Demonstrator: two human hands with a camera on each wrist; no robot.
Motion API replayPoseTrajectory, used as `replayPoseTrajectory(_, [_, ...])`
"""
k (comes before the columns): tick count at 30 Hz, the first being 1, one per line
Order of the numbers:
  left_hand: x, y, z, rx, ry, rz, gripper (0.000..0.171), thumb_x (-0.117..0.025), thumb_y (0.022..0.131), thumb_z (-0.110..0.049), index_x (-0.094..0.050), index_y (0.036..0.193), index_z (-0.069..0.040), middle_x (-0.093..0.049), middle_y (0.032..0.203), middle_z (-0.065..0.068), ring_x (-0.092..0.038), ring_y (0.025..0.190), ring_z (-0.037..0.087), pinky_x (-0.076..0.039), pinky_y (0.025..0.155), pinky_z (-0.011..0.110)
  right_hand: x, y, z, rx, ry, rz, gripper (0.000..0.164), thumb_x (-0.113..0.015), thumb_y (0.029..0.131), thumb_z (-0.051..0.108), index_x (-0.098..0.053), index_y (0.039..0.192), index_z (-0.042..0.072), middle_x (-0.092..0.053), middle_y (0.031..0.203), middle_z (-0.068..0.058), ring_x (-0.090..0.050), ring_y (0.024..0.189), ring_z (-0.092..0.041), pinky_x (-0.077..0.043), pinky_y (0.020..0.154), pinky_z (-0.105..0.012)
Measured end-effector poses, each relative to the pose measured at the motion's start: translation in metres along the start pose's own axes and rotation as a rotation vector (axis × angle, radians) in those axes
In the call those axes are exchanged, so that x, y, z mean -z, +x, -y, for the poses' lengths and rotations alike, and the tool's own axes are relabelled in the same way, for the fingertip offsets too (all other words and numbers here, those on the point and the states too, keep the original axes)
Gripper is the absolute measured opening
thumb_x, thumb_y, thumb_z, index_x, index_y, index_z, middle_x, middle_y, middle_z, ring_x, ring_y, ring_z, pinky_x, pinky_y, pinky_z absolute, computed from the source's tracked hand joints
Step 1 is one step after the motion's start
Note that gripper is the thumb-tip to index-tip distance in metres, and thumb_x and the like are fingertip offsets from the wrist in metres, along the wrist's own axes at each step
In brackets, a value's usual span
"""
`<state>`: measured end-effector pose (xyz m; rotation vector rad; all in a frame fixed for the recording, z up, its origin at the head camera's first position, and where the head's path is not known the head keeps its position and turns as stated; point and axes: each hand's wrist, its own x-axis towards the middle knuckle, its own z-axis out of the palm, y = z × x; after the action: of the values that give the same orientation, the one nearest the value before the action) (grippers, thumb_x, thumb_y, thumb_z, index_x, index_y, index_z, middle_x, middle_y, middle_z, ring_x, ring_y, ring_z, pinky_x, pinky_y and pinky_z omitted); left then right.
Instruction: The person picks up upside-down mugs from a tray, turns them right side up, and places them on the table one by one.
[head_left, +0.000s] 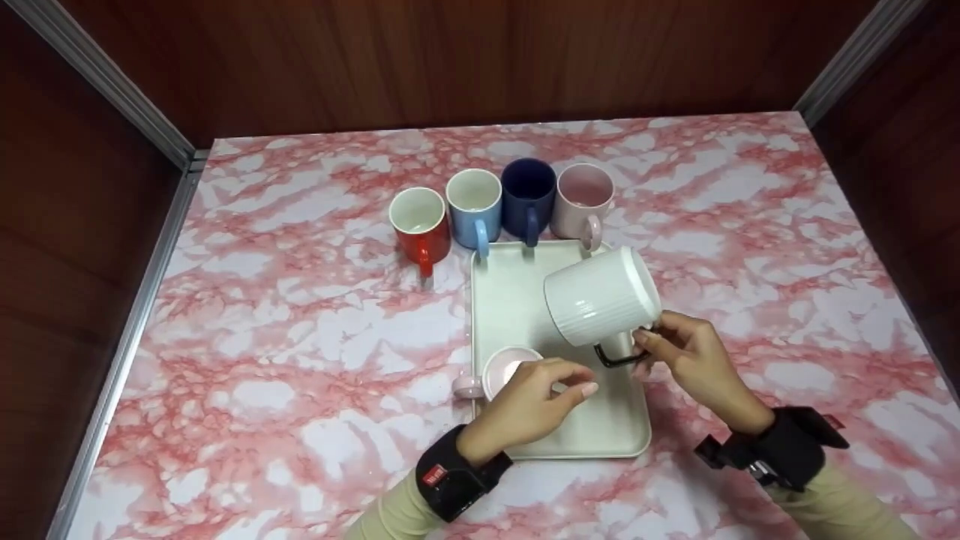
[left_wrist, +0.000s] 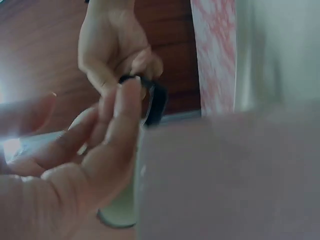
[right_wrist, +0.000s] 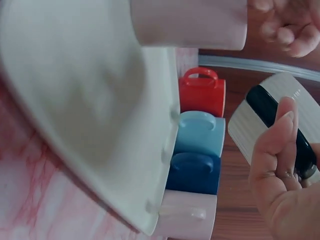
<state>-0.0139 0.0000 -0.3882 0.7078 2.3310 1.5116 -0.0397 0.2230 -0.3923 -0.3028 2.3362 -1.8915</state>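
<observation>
My right hand (head_left: 701,367) grips the black handle (head_left: 616,361) of a white ribbed mug (head_left: 596,296) and holds it tipped on its side above the tray (head_left: 506,300). In the right wrist view, the fingers wrap that dark handle. My left hand (head_left: 529,405) hovers over the near part of the tray with loosely bent fingers and nothing between them. Partly hidden behind it, a pale pink mug (head_left: 501,367) stands upright at the tray's left side, its handle pointing left. The same pink mug (right_wrist: 190,22) shows large in the right wrist view.
Along the tray's far edge stand a red mug (head_left: 422,232), a light blue mug (head_left: 474,210), a dark blue mug (head_left: 529,199) and another pink mug (head_left: 583,202), handles facing me. Dark wooden panels (head_left: 480,60) enclose the red-and-white marbled table (head_left: 300,337).
</observation>
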Motion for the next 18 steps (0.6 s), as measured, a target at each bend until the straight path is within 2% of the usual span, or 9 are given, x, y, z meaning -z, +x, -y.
replayPoseTrajectory(3, [-0.006, 0.002, -0.001, 0.052, 0.026, -0.016, 0.026, -0.056, 0.091, -0.022, -0.065, 0.106, -0.003, -0.063, 0.101, 0.004, -0.058, 0.088, 0.008, -0.045, 0.075, 0.016, -0.002, -0.002, 0.0, -0.003, 0.015, -0.022, 0.016, -0.055, 0.09, 0.006, -0.058, 0.093, -0.01, -0.055, 0.074, -0.023, -0.06, 0.055, -0.026, -0.052, 0.053, -0.036])
replayPoseTrajectory(6, [-0.011, 0.004, -0.001, 0.064, 0.009, -0.05, 0.028, -0.058, 0.09, -0.021, -0.063, 0.108, 0.0, -0.063, 0.101, 0.006, -0.059, 0.087, 0.01, -0.046, 0.076, 0.018, -0.005, -0.003, -0.001, -0.009, 0.05, -0.039, 0.017, -0.056, 0.09, 0.006, -0.058, 0.094, -0.011, -0.055, 0.075, -0.022, -0.06, 0.056, -0.027, -0.052, 0.053, -0.036])
replayPoseTrajectory(13, [-0.017, 0.008, -0.001, 0.057, -0.123, -0.113, 0.032, -0.057, 0.09, -0.014, -0.058, 0.114, 0.006, -0.062, 0.101, 0.006, -0.059, 0.087, 0.009, -0.046, 0.078, 0.019, -0.011, -0.002, -0.003, -0.003, 0.164, -0.086, 0.02, -0.055, 0.09, 0.003, -0.055, 0.09, -0.017, -0.054, 0.076, -0.028, -0.059, 0.059, -0.028, -0.052, 0.054, -0.038])
replayPoseTrajectory(18, [-0.019, 0.011, -0.001, 0.095, -0.233, -0.147, 0.026, -0.056, 0.09, -0.012, -0.059, 0.11, 0.004, -0.063, 0.093, 0.003, -0.058, 0.072, 0.005, -0.048, 0.069, 0.02, -0.015, -0.003, -0.003, 0.001, 0.273, -0.115, 0.018, -0.053, 0.09, -0.001, -0.053, 0.089, -0.02, -0.053, 0.076, -0.028, -0.058, 0.055, -0.026, -0.052, 0.053, -0.036])
